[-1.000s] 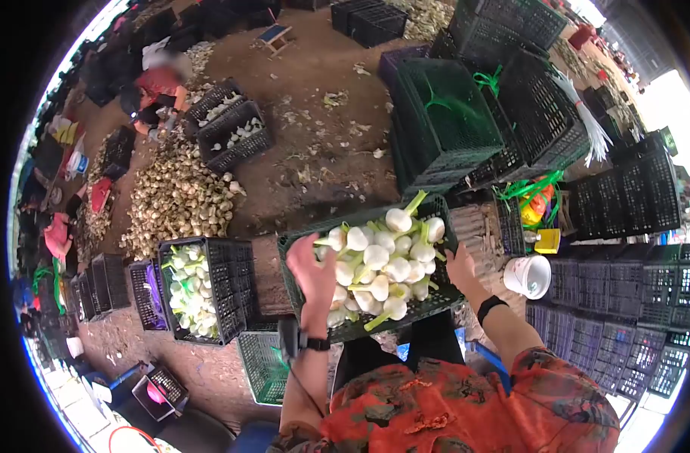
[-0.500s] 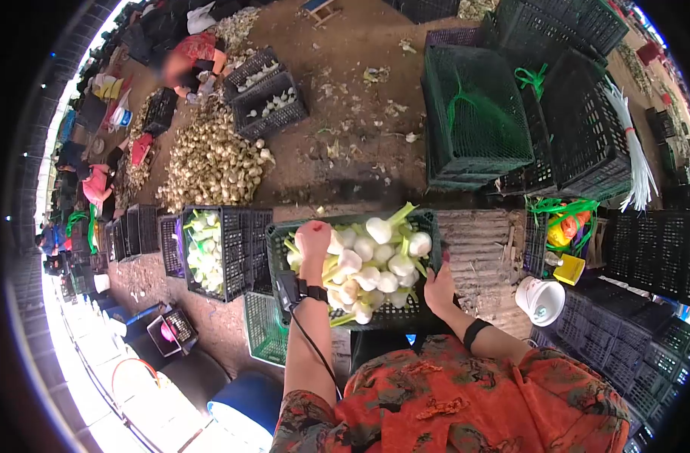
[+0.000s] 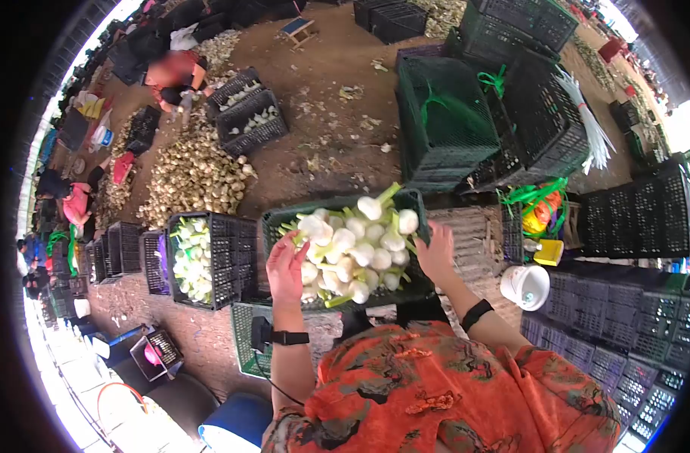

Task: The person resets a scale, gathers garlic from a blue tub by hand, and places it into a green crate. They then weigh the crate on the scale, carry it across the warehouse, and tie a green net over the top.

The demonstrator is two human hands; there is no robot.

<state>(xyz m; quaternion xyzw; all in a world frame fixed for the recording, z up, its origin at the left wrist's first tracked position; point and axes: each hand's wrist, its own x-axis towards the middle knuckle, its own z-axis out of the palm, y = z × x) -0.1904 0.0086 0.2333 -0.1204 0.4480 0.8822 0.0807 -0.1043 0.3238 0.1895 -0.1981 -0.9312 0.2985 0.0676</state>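
A dark plastic crate (image 3: 272, 229) in front of me holds a heap of white bulbs (image 3: 343, 240) with short green stems, which look like fresh garlic. My left hand (image 3: 286, 270) is at the crate's left side, beside the nearest bulbs. Its fingers are slightly bent, the thumb stands apart from them, and no bulb shows in the grasp. At the right rim is my right hand (image 3: 437, 255), fingers apart and pointing away from me, with the thumb toward the bulbs. It holds nothing that I can see.
Left of it stands another crate of bulbs (image 3: 194, 260). A large garlic pile (image 3: 197, 177) lies on the ground, with a crouching person (image 3: 175, 72) beyond. Stacked crates (image 3: 447, 124), a white bucket (image 3: 524, 287) and a yellow container (image 3: 549, 252) are at the right.
My left hand has drawn back toward me from the crate's far left part, and its fingers have loosened. My right hand has moved slightly farther along the right rim. The view has shifted.
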